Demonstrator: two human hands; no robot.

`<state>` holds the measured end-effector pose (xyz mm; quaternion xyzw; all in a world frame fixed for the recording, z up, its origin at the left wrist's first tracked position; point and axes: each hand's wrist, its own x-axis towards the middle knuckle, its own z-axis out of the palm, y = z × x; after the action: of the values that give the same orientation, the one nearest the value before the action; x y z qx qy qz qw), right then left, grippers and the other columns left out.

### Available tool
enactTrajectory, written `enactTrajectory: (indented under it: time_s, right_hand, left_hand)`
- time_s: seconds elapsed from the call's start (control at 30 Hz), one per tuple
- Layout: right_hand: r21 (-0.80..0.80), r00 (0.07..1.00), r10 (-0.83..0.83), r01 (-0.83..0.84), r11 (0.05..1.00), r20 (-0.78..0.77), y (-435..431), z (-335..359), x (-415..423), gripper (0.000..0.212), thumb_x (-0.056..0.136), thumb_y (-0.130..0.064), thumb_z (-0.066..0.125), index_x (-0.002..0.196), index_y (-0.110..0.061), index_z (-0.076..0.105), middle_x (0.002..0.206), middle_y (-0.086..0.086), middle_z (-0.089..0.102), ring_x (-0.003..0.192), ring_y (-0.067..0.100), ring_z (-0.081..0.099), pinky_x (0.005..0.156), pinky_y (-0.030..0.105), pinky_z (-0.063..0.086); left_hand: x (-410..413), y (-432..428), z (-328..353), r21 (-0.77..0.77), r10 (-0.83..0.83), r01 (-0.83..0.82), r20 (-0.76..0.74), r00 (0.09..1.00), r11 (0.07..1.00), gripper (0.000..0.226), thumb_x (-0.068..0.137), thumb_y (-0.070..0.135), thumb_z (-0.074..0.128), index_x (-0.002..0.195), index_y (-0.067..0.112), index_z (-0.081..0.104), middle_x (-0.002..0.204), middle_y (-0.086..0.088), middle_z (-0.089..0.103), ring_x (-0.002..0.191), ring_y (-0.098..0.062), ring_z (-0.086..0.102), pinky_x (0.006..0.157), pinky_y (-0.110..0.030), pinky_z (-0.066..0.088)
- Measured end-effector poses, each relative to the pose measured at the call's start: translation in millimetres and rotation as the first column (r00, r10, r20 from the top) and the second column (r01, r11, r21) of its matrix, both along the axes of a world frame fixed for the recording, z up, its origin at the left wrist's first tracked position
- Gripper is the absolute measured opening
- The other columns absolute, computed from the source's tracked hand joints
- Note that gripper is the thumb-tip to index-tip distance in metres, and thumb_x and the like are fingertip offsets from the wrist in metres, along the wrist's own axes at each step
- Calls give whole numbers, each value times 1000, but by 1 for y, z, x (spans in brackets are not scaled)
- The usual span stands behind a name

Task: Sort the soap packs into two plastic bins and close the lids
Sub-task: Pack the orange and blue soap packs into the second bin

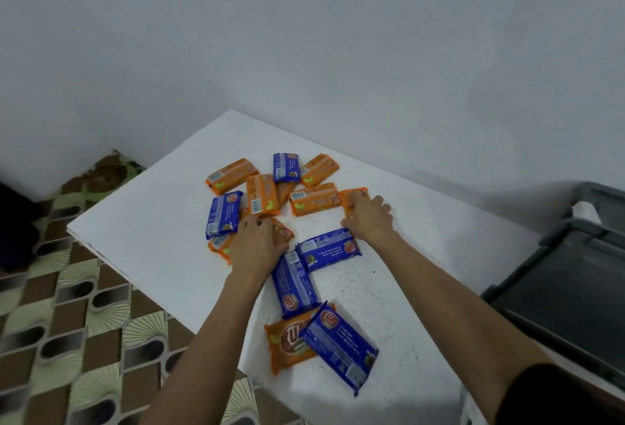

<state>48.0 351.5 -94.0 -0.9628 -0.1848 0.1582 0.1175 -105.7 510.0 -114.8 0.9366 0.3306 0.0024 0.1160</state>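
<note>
orange soap pack (351, 195) under right hand (368, 221), long axis toward the wall

Orange packs (314, 203), blue packs (328, 248); white table (152, 231); brown-patterned floor (67, 323).

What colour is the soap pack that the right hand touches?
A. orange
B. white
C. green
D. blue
A: the right hand has its fingers on an orange pack at the right edge of the pile.
</note>
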Motion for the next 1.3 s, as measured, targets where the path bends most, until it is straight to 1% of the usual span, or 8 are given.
enactTrajectory:
  time_s: [0.23, 0.37, 0.53, 0.63, 0.73, 1.1, 1.23, 1.3]
  right_hand:
    - [65, 999, -30, 32, 997, -29, -7, 1, 1, 57, 85, -44, 67, 130, -24, 38, 130, 12, 49, 119, 31, 49, 93, 42, 47]
    - [209, 995, -48, 66, 976, -90, -22, 10, 2, 51, 83, -48, 64, 122, -23, 42, 119, 4, 60, 102, 25, 60, 88, 43, 54]
    - [376, 983, -59, 121, 919, -172, -42, 22, 1, 40, 94, -49, 53, 125, -23, 47, 116, 0, 59, 86, 11, 56, 76, 30, 50]
    - [448, 973, -85, 175, 877, -215, -51, 32, -4, 50, 94, -62, 43, 124, -23, 50, 127, 2, 57, 99, 19, 58, 86, 38, 53]
    - [486, 974, -55, 157, 860, -218, -64, 38, -9, 41, 103, -43, 38, 134, -18, 47, 134, 8, 54, 100, 22, 60, 84, 37, 58]
    - [698, 975, 12, 149, 700, -220, -114, 62, -33, 29, 96, -29, 60, 124, -26, 54, 126, 7, 60, 87, 22, 73, 73, 34, 62]
    - [760, 983, 20, 128, 637, -183, -134, 80, -49, 32, 95, -24, 62, 127, -27, 55, 125, 4, 61, 85, 19, 73, 73, 31, 62]
    - [789, 988, 10, 120, 602, -157, -147, 89, -59, 33, 97, -21, 60, 128, -29, 52, 121, 3, 62, 81, 18, 74, 72, 29, 61]
  left_hand:
    - [7, 1, 0, -64, 40, -45, -69, 997, 997, 67, 76, 61, 69, 129, 26, 45, 138, -8, 45, 125, -29, 46, 93, -40, 48]
    - [8, -1, -1, -93, 87, -93, -76, 993, 991, 77, 74, 60, 72, 133, 23, 40, 142, -11, 42, 128, -32, 43, 97, -44, 45]
    - [13, 1, 5, -95, 74, -89, -149, 986, 991, 87, 70, 62, 73, 136, 18, 37, 141, -11, 44, 129, -31, 44, 104, -48, 38]
    - [15, 4, 9, -121, 47, -71, -188, 981, 990, 88, 70, 59, 74, 136, 15, 37, 143, -12, 42, 132, -31, 40, 109, -50, 33]
    - [16, 2, 12, -177, 30, -61, -175, 984, 982, 89, 69, 56, 77, 137, 15, 35, 144, -13, 38, 134, -32, 37, 109, -50, 33]
    - [17, -42, 50, -100, -94, 122, 243, 965, 988, 84, 75, 41, 77, 142, 22, 31, 137, -5, 52, 120, -28, 54, 93, -48, 51]
    - [15, -67, 69, -137, -123, 209, 469, 874, 968, 89, 79, 33, 75, 150, 32, 21, 141, -1, 49, 118, -21, 55, 80, -34, 52]
    - [15, -81, 77, -164, -145, 291, 583, 799, 943, 87, 78, 29, 76, 147, 39, 23, 139, 5, 48, 111, -5, 56, 78, -20, 46]
